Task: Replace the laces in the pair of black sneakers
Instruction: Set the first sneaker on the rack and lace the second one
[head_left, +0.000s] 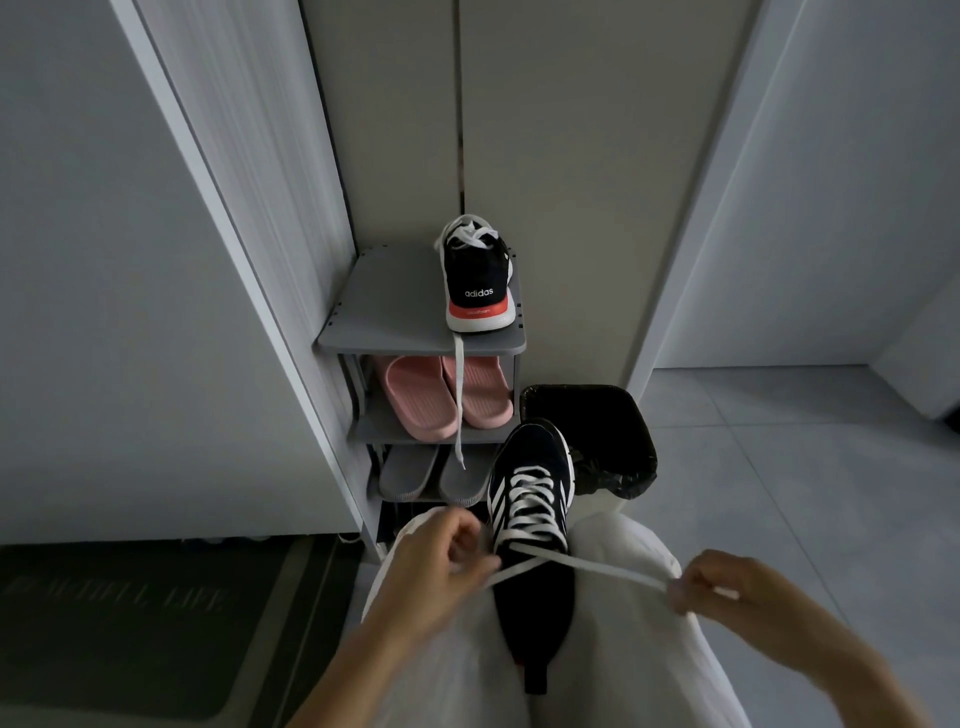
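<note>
Left hand (441, 569), right hand (727, 587), fingers (465, 535) pinching lace (597, 564), sneaker (530, 493) on lap (618, 654), seemingly tiled floor (779, 493)

The left arm (363, 665) and right arm (841, 670) reach forward, bare. The left hand (441, 564) is curled, thumb and fingers pinching one end of the lace (613, 569). The right hand (724, 584), well apart to the right, pinches the other end with curled fingers, pulling it taut.

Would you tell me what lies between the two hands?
In the head view, a black sneaker lies on the lap between the left hand and right hand; its white lace ends cross and run out to each hand.
</note>
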